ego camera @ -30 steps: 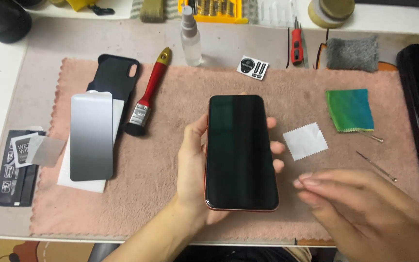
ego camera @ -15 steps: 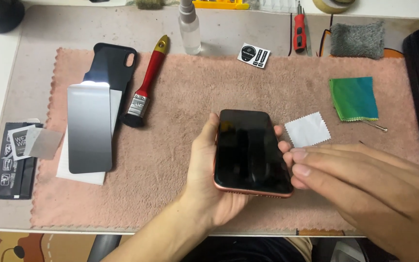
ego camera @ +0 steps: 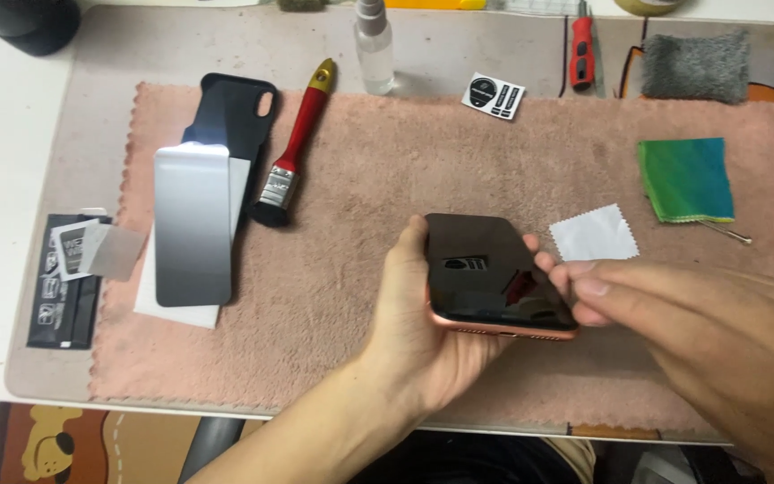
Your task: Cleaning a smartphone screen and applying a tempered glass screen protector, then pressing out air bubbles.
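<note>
My left hand point(ego camera: 423, 332) holds a black-screened phone with a copper-coloured frame point(ego camera: 494, 273) from below and the left, tilted above the pink mat point(ego camera: 360, 179). Its bottom edge faces me. My right hand point(ego camera: 700, 332) comes in from the right with its fingers pinched together at the phone's right edge; whether it holds something small I cannot tell. A small white wipe point(ego camera: 595, 235) lies on the mat just beyond the right hand.
On the mat's left lie a glass screen protector point(ego camera: 193, 224), a black phone case point(ego camera: 235, 108) and a red-handled brush point(ego camera: 293, 148). A green cloth point(ego camera: 684, 177) is at right. A spray bottle point(ego camera: 374, 45), grey cloth point(ego camera: 696, 64), red screwdriver point(ego camera: 581, 52) and black packets point(ego camera: 69, 278) surround the mat.
The phone has tipped from nearly flat and upright in view to a low tilt, and has moved down and right. My right hand has come up to the phone's right edge.
</note>
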